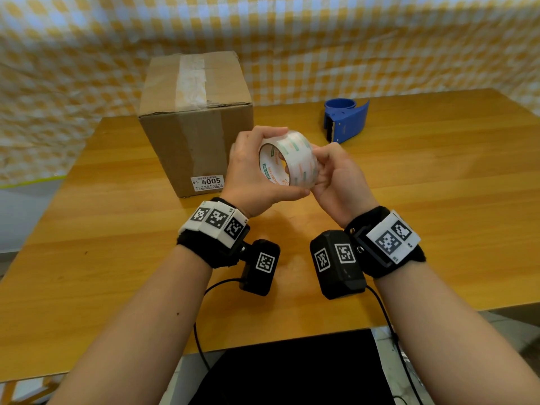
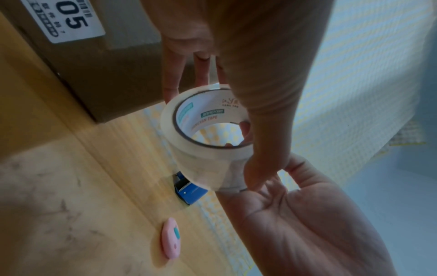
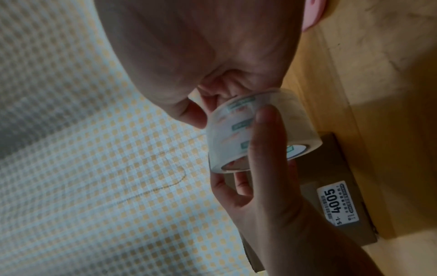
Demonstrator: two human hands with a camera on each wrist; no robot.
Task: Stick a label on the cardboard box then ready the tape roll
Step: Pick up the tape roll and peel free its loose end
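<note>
A clear tape roll [image 1: 287, 160] with a printed white core is held above the table, in front of the cardboard box [image 1: 195, 121]. My left hand [image 1: 251, 171] grips the roll, fingers over the top and thumb underneath. My right hand [image 1: 336, 173] pinches the roll's right side, fingertips curled against its outer wrap. In the left wrist view the roll [image 2: 208, 130] shows its open core. A white label [image 1: 208, 182] reading 4005 is stuck low on the box's front face, also visible as the label [image 3: 338, 203] in the right wrist view.
A blue tape dispenser [image 1: 346, 118] stands on the wooden table [image 1: 409, 217] behind and to the right of my hands. A pink utility knife [image 2: 170, 240] lies on the table. A yellow checked cloth [image 1: 350, 39] hangs behind. The box top is taped over.
</note>
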